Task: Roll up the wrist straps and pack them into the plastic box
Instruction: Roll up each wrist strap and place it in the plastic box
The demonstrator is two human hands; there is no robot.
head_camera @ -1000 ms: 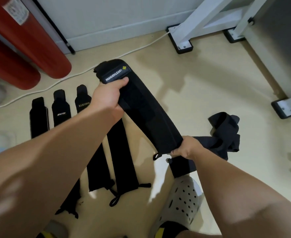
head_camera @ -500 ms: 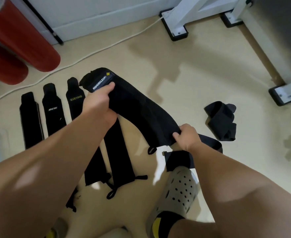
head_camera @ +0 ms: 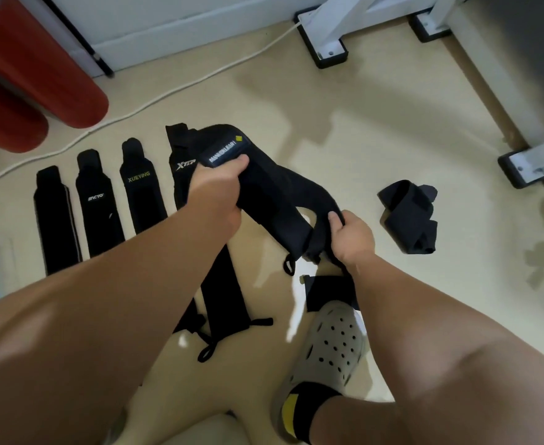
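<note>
Wrist straps are all black, and six can be counted for sure. One, the held strap (head_camera: 273, 203) with a white-lettered label, hangs above the floor (head_camera: 376, 123) between two hands. The left hand (head_camera: 216, 191) grasps its labelled end, fingers curled round it and thumb on the label. The right hand (head_camera: 352, 239) grasps the lower end, fingers closed on the bunched cloth, and the strap bends between them. Four flat straps (head_camera: 98, 203) lie side by side on the floor at the left, partly under the left forearm. One crumpled strap (head_camera: 407, 216) lies on the floor to the right, apart from the hands. A dark piece (head_camera: 328, 290) lies by the one grey shoe (head_camera: 331, 345) — whether it is a seventh strap I cannot tell. Two red cylinders (head_camera: 39, 75) are at the upper left.
</note>
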